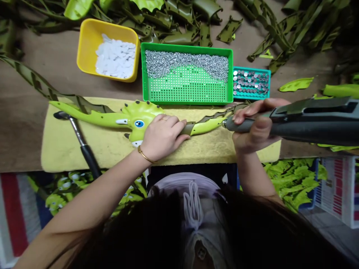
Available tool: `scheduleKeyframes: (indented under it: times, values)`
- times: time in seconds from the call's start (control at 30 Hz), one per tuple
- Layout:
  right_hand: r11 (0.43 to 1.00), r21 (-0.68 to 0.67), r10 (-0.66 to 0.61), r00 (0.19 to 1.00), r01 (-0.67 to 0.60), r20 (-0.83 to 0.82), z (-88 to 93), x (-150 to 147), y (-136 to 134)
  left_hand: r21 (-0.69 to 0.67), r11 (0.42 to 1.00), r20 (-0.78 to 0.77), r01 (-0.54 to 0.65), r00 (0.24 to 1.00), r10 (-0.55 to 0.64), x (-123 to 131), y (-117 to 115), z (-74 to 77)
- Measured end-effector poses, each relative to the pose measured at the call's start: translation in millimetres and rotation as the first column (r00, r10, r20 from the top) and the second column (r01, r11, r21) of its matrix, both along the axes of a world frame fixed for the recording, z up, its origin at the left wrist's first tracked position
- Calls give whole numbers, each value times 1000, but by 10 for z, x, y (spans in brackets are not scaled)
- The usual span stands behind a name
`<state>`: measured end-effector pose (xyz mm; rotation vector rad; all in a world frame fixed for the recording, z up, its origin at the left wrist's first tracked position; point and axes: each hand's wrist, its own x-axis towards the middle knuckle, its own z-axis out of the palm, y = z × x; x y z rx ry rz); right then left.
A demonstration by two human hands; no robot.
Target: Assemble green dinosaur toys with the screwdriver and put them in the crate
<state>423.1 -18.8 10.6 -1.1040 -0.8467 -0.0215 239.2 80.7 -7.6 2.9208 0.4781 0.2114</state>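
Takes the middle of the view as the clock's centre. Counts one lime-green dinosaur-headed toy, lying from 9 to 3 o'clock on one yellow mat, with one blue eye showing. Steadies it with one left hand, palm down, fingers curled closed around the olive grip. Holds one dark driver at 3 o'clock in one right hand, fingers and thumb wrapped snugly — tip at the toy's end, touching or barely apart, hard to tell.

Adds three containers: one yellow tub at 11 with white flat pieces, one green tray at 12 with silver screws, one teal tray at 2 with small round metal pieces. Includes one black-handled tool at 9, across the mat's near edge.

Sits on a brown tabletop, strewn with olive shells from 10 to 2 — beyond counting. Continues lower down with lime-green parts heaped at 4 and 8, plus one white crate at 4.
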Motion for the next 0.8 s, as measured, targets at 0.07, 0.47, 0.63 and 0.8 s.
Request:
scheduleKeyframes:
  times: [0.07,0.47,0.63,0.8]
  values:
    - [999,-39,6,1000,-6,11,-48,-14,-7,-4,1000,-9,9,1000,-9,1,2,-1]
    - [983,-102,-155,987,150,-39,207,173,584,-27,999,20,20,1000,-20,-5,2,4]
    - [945,-324,-98,986,49,-136,-138,327,1156,14,999,50,42,998,-43,-8,10,15]
    - [926,-348,-161,987,145,-17,-339,356,1219,-22,999,49,34,998,-33,-13,7,21]
